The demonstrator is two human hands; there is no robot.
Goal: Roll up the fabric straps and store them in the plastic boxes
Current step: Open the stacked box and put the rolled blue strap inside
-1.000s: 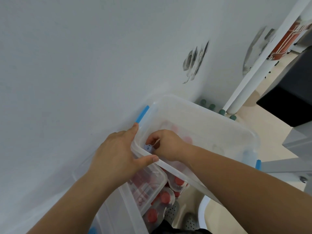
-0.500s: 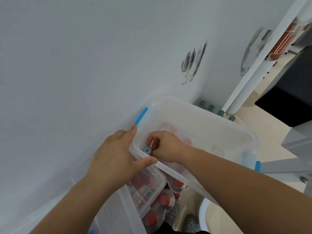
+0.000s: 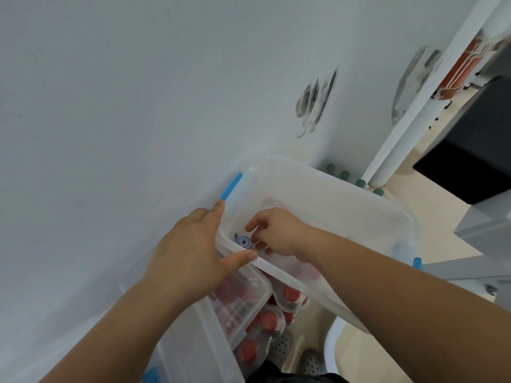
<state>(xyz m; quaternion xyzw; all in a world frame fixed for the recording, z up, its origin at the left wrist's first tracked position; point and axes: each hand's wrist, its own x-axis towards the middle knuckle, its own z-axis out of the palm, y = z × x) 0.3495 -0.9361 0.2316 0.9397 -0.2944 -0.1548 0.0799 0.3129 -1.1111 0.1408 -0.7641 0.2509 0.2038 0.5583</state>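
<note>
A scuffed white wall (image 3: 138, 106) and a strip of pale floor (image 3: 406, 175) frame a storage corner, where a rolled fabric strap (image 3: 243, 240), a small tight coil showing its spiral end, lies low in the near-left corner of a translucent plastic box (image 3: 345, 186). The person's right hand (image 3: 279, 233) reaches in over the near rim, fingertips (image 3: 256, 239) curled at the coil's side. From this angle it cannot be told whether that grip pinches the strap or merely touches it. The left hand (image 3: 190, 250) clasps the same corner from outside, with the thumb laid along the near rim and the index finger reaching up toward a blue latch (image 3: 231, 186). Its grip is closed on the box, steadying it. The box appears to sit atop a second clear container (image 3: 243, 297), beside and below which lie red-capped items (image 3: 269, 320). A white post (image 3: 409, 114) stands beyond, by the wall. The step in hand looks to be seating the roll. To do it well, the person would press the coil snug into the corner with its loose tail trapped against the box wall so it cannot spring open. The fingers would then lift straight away without dragging the outer wrap, while the left hand holds the perched box level, since it looks liable to slide.
</note>
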